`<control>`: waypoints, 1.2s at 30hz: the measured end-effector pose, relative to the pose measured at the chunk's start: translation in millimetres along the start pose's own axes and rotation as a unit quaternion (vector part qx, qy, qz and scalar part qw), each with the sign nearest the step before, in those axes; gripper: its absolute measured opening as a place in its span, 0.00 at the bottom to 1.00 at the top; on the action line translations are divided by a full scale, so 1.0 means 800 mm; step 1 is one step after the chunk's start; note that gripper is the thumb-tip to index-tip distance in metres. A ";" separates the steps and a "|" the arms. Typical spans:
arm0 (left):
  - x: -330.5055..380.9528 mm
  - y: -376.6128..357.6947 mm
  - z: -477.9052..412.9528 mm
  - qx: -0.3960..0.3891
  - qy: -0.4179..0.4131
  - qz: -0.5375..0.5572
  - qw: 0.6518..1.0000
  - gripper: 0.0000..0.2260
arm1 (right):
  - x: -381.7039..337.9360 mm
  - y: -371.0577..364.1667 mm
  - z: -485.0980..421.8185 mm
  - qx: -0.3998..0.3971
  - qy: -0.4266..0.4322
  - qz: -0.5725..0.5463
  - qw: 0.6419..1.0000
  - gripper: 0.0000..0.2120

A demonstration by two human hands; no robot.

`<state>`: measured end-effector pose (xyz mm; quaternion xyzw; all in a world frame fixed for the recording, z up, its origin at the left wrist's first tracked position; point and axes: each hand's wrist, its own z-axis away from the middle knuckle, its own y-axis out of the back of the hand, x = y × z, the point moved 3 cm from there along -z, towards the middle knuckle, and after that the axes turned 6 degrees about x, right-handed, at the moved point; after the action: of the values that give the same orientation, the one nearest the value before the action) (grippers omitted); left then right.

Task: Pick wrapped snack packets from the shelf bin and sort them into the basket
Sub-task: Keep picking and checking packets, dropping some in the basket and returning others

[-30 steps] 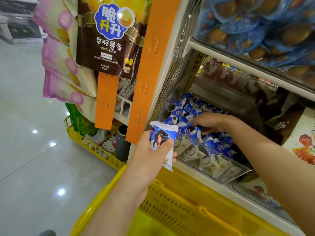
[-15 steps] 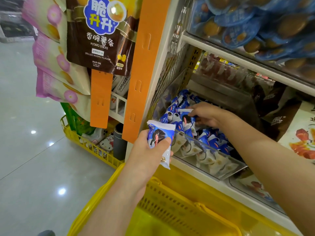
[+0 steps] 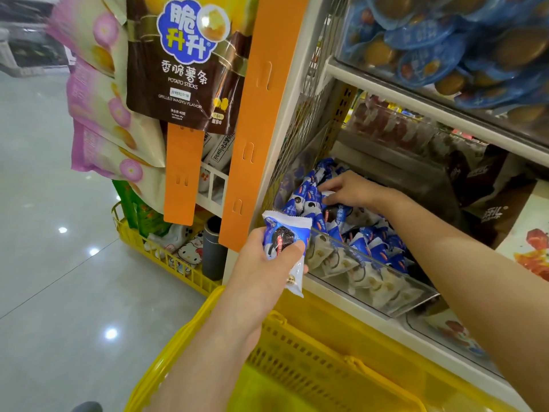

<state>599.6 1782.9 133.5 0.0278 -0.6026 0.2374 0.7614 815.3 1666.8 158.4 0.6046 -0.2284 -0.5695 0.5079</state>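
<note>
Though half-covered, packet [image 3: 285, 230] seemingly between fingers [image 3: 286, 253].

Bright, even indoor light, few shadows. White glare spots sit on the glossy grey tiled floor [image 3: 44, 292] at the left. The hanging pink-and-cream snack bags [image 3: 89, 93] in the upper left are blurred; wide-angle stretching shows towards the edges.

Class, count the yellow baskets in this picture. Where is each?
2. The near basket is at the bottom, below the left hand holding a packet. The far basket stands on the floor, left of the shelf. Others may be hidden.
</note>
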 end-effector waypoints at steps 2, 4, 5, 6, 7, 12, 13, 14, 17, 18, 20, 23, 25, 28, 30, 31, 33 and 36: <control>0.000 0.000 0.000 0.000 0.000 -0.002 1.000 0.16 | -0.002 0.000 -0.006 0.032 0.016 -0.002 0.999 0.19; -0.001 0.000 0.001 0.000 0.002 -0.006 1.000 0.16 | 0.003 -0.001 -0.010 0.079 -0.001 -0.016 0.997 0.16; -0.001 0.000 0.001 -0.001 0.002 -0.007 1.000 0.15 | 0.008 -0.002 -0.012 0.105 -0.018 -0.027 0.994 0.14; -0.001 0.001 0.001 -0.002 0.003 -0.007 1.000 0.15 | 0.012 -0.002 -0.014 0.126 -0.034 -0.041 0.991 0.13; -0.001 0.001 0.001 -0.001 0.003 -0.006 1.000 0.14 | 0.014 -0.003 -0.014 0.133 -0.045 -0.050 0.989 0.13; 0.000 0.003 0.001 0.001 0.002 -0.005 1.000 0.13 | 0.015 -0.005 0.002 -0.030 -0.076 -0.070 0.994 0.25; 0.000 0.002 0.002 -0.001 0.002 -0.006 1.000 0.13 | 0.016 -0.004 0.008 -0.055 -0.078 -0.088 0.992 0.28; 0.000 0.001 0.002 -0.003 0.004 -0.007 1.000 0.13 | 0.017 -0.002 0.014 -0.059 -0.069 -0.089 0.992 0.30; -0.001 -0.002 0.003 -0.011 0.008 -0.013 1.000 0.14 | 0.023 0.004 0.024 0.009 -0.026 -0.016 0.999 0.26; -0.001 -0.002 0.004 -0.013 0.008 -0.014 1.000 0.14 | 0.024 0.006 0.026 0.037 -0.019 0.007 0.999 0.24; 0.000 -0.002 0.005 -0.015 0.005 -0.015 1.000 0.14 | 0.027 0.008 0.025 0.075 -0.012 0.064 0.995 0.17; 0.002 0.000 0.006 -0.017 -0.002 -0.012 1.000 0.13 | 0.028 0.007 0.021 0.095 -0.014 0.132 0.987 0.07; 0.004 0.001 0.006 -0.017 -0.008 -0.006 1.000 0.14 | 0.023 0.007 0.017 0.121 -0.015 0.120 0.985 0.06; 0.006 0.001 0.008 -0.014 -0.029 -0.002 0.999 0.14 | 0.017 0.005 0.012 0.171 -0.044 0.006 0.984 0.10; 0.007 0.001 0.008 -0.007 -0.034 -0.001 0.999 0.13 | 0.014 0.000 0.011 0.151 -0.085 -0.085 0.981 0.11; 0.007 0.002 0.006 -0.002 -0.032 0.001 0.999 0.12 | 0.014 -0.003 0.010 0.116 -0.106 -0.120 0.980 0.08; 0.005 0.003 0.001 0.006 -0.017 0.018 1.000 0.13 | 0.016 -0.003 0.016 0.048 -0.131 -0.148 0.979 0.15; 0.001 0.006 -0.004 0.022 -0.009 0.035 0.999 0.15 | 0.032 0.005 0.024 0.037 -0.125 -0.159 0.979 0.20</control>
<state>600.4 1788.7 132.5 0.0254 -0.6049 0.2768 0.7462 805.4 1636.6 153.2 0.5758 -0.2121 -0.7051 0.3554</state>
